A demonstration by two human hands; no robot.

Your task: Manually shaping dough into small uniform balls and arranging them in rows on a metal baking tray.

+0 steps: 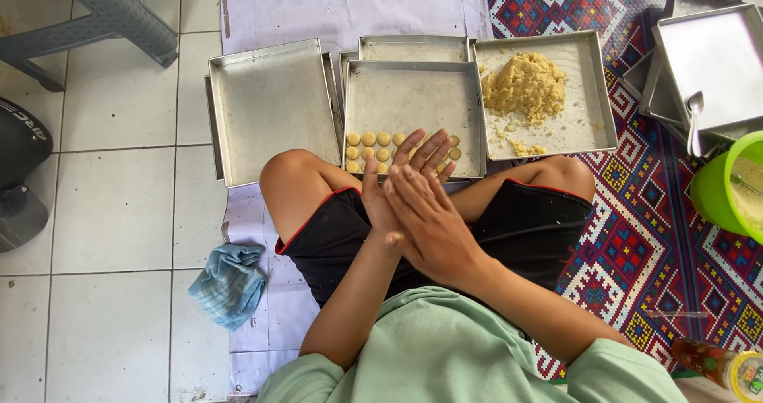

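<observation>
Yellow dough balls sit in the metal tray at 12 o'clock from both hands. Right hand lies flat over left hand; any dough between them is hidden.

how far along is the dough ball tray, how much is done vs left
Done: a few short rows of small dough balls sit at the near edge of the middle tray. In hand: the right hand lies over the left hand, palms pressed together; what is between them is hidden. Left: most of that tray is bare, and a dough mound waits in the right tray.
</observation>
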